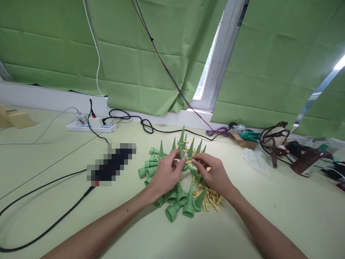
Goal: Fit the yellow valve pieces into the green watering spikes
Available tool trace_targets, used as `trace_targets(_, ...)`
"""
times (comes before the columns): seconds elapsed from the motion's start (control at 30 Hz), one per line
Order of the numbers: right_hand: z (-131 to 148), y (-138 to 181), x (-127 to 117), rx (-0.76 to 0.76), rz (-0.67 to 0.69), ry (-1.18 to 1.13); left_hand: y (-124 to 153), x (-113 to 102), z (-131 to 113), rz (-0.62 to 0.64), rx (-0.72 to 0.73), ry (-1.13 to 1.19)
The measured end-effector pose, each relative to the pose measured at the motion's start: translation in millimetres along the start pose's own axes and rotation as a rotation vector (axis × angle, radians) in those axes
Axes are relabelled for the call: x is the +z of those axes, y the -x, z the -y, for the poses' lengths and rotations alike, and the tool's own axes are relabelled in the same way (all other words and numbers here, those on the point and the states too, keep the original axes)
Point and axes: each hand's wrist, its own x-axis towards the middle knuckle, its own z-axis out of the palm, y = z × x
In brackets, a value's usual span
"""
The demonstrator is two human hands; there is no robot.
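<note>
- Left hand [167,172] pinches a green cone [181,152].
- Right hand [214,173] pinches a yellow peg [190,162] just beside that cone.
- Other cones [189,207] surround both grips; loose pegs [215,203] lie near the right.

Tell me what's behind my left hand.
Behind the left hand, green cones stand point up. Whatever the hand itself covers, including any hidden lower parts of those cones, cannot be seen.
</note>
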Motion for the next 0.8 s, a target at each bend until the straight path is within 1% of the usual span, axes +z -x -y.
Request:
trace_targets(0.13,-0.5,0.6,0.1,0.017,-0.005,-0.017,0.2,0.9,-0.6,0.065,-0.047,0.168)
trace_targets(0.23,-0.1,-0.2,0.0,0.018,-0.010,-0.024,0.4,2.0,-0.5,0.090,-0.033,0.221)
trace_targets(0.37,0.7,-1.2,0.4,0.026,-0.014,-0.033,0.3,3.1,2.4,0.066,0.011,0.175)
trace_targets(0.53,2.2,-0.4,1.4,0.029,0.006,-0.041,-0.3,2.3,2.9,0.037,0.002,0.072)
trace_targets(0.8,1.9,-0.1,1.4,0.068,0.016,-0.088,0.5,2.4,-0.2,0.001,0.043,0.034)
